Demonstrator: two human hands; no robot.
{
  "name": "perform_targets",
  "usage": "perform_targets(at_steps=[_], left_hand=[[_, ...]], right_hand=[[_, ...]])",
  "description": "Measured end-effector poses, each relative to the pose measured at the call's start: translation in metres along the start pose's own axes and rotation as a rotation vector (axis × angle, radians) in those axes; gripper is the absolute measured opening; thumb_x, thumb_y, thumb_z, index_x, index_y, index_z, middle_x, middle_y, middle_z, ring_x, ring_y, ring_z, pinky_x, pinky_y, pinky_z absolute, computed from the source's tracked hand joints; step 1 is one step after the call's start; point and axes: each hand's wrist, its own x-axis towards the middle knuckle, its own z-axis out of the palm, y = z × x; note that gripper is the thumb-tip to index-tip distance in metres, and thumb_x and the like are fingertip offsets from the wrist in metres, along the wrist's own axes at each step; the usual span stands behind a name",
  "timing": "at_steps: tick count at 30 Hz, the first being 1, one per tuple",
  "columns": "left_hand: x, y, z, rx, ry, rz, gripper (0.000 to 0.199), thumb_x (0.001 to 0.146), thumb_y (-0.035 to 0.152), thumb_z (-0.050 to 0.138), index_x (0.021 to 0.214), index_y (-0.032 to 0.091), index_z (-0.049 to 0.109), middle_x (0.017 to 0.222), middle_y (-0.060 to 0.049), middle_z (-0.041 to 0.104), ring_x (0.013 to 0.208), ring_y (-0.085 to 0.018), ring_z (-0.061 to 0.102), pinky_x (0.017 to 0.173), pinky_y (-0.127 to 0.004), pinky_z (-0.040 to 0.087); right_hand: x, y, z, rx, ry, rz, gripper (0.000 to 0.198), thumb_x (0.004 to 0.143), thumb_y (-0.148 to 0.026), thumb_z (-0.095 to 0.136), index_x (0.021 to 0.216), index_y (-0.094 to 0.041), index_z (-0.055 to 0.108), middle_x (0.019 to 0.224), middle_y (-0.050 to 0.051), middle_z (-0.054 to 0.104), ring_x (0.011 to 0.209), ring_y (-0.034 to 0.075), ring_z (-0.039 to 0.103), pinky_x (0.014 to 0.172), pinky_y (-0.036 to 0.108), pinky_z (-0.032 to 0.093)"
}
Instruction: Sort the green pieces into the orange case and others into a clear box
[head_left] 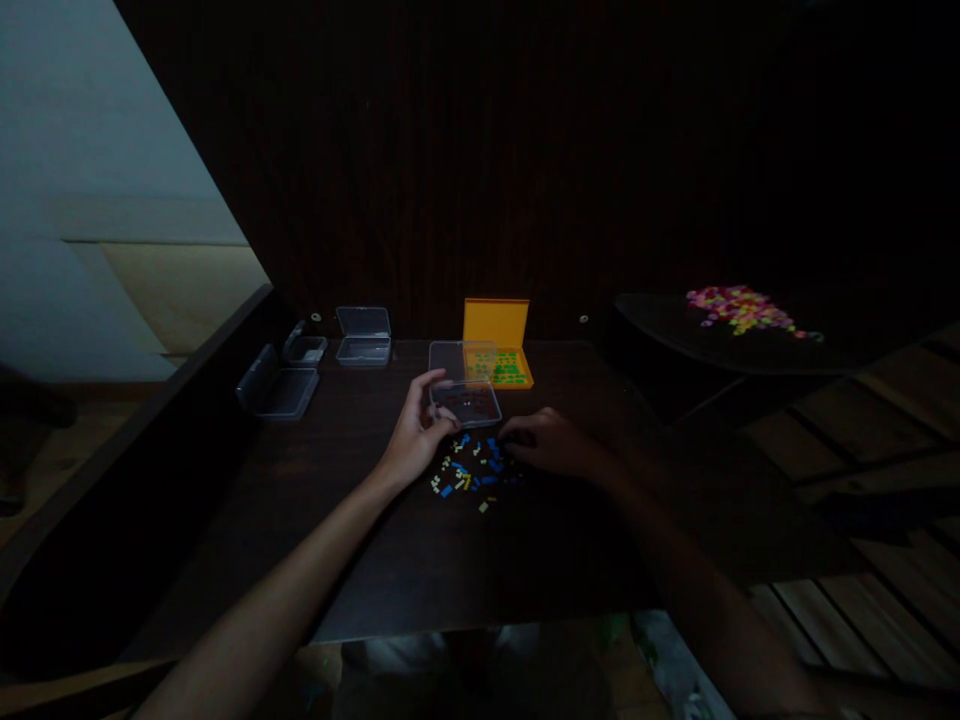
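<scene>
My left hand (417,430) grips the left side of a clear plastic box (484,418), fingers behind and thumb in front. The box lies with its lid (448,358) up, and small dark reddish pieces show inside. Just in front of it, small building bricks (491,466) in blue, yellow and pale cream are scattered on the dark table. My right hand (546,440) is at the right edge of this pile, its fingers curled together and pointing left. Whatever its fingertips may hold is too dark to make out.
Behind the clear box stands an open yellow case (496,322) with green pieces inside. Several open clear boxes (364,348) stand at the back left. A heap of pink and yellow bits (742,308) lies on a dark surface (675,345) at right. A raised side panel (150,400) borders the left.
</scene>
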Motion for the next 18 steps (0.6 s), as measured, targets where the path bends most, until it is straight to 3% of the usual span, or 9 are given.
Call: perform_targets(at_steps=[10,18], left_hand=[[-0.002,-0.002,0.001,0.019,-0.009,-0.012,0.061,0.068,0.007,0.063,0.124,0.025,0.047,0.126,-0.007,0.054,0.069,-0.008,0.06,0.07,-0.027,0.052],[-0.003,-0.003,0.001,0.029,-0.011,-0.023,0.061,0.068,0.01,0.064,0.124,0.026,0.047,0.125,-0.006,0.055,0.069,-0.008,0.06,0.069,-0.027,0.052]], right_hand=[[0.002,-0.004,0.006,-0.029,-0.016,0.003,0.013,0.088,-0.026,0.062,0.096,-0.022,0.072,0.08,0.002,0.069,0.078,0.017,0.061,0.072,0.026,0.037],[-0.001,0.001,-0.006,0.206,0.066,-0.132,0.012,0.086,-0.024,0.063,0.087,-0.018,0.073,0.068,-0.001,0.068,0.06,0.01,0.058,0.067,0.023,0.039]])
